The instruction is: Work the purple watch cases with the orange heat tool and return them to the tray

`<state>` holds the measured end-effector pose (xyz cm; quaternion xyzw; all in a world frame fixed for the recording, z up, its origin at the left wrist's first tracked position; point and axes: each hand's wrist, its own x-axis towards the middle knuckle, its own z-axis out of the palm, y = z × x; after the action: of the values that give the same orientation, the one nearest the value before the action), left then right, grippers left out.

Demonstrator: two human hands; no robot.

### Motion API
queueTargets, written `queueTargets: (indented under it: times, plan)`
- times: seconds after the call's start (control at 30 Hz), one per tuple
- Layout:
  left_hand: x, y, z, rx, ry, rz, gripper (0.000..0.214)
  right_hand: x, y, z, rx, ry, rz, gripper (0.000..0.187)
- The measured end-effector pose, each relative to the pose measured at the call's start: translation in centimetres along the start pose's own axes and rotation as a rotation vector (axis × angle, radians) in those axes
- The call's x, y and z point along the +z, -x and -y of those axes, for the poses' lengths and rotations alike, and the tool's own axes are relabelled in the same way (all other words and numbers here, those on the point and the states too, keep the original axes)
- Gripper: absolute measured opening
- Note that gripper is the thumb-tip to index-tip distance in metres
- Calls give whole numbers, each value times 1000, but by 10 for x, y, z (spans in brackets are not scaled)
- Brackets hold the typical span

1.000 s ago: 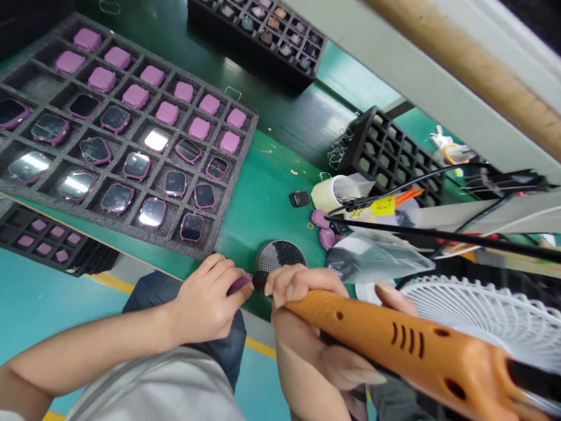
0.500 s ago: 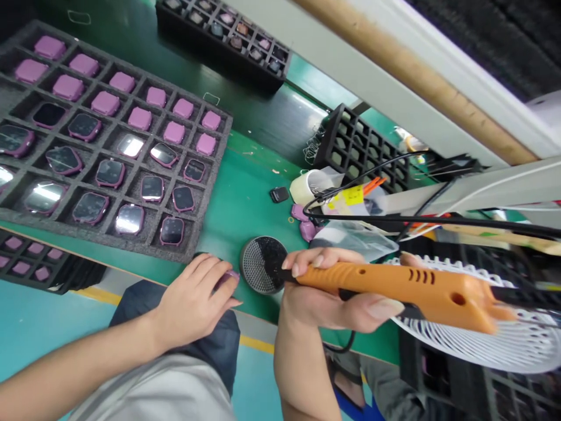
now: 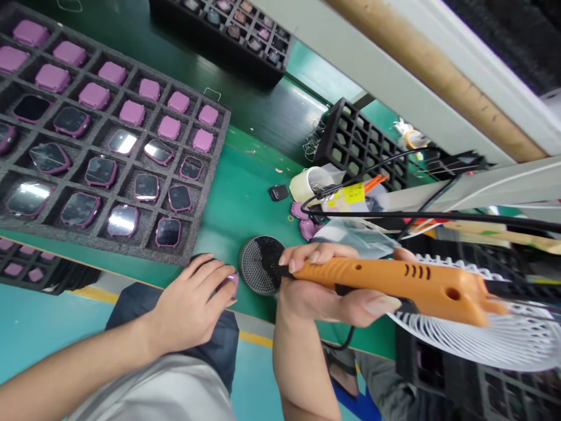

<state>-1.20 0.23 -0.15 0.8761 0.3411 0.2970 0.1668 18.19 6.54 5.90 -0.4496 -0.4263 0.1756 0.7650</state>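
At the table's front edge, my left hand (image 3: pixel 195 301) is closed around a small purple smartwatch (image 3: pixel 234 285); my fingers cover most of it. My right hand (image 3: pixel 324 292) is wrapped around an orange hand-held power tool (image 3: pixel 421 283) with vent slots, its black narrow end toward the left. Beside that end lies a round dimpled dish (image 3: pixel 254 269), with dark small bits over part of it. To the left stands a grey foam tray (image 3: pixel 175 252), its compartments holding purple watch cases (image 3: pixel 94 95) and watches with dark screens (image 3: pixel 168 232).
Several purple watch parts (image 3: pixel 307 228), a black watch case (image 3: pixel 279 192) and a white cup (image 3: pixel 302 186) lie beyond the dish. Black cables (image 3: pixel 394 216) cross at the right, above a white basket (image 3: pixel 491 345). Black compartment trays (image 3: pixel 219 49) stand at the back. A person's foot (image 3: pixel 344 374) shows below.
The view has shifted slightly, so the foam tray appears farther left. Both hands keep their grips, and a little more of the purple watch shows at my left fingertips.
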Motion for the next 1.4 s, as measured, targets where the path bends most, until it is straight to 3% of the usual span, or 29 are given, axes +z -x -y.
queueTargets:
  times: [0.67, 0.87, 1.07, 1.2, 1.4]
  plan:
    - [2, 0, 1, 6, -31, -23, 21, -6, -1, 4, -33, -80, 57, 41]
    - [1, -4, -3, -92, 2, -62, 28, -15, -5, 19, -51, -76, 137, 43]
    - [1, -11, -9, -282, 113, -107, 27, -25, 10, 53, 196, -79, 263, 56]
    - [4, -12, -9, -287, 129, -146, 21, -12, 26, 71, 326, -55, 165, 44]
    - [5, -11, -7, -270, 137, -194, 9, -7, 36, 71, 336, -107, 196, 50]
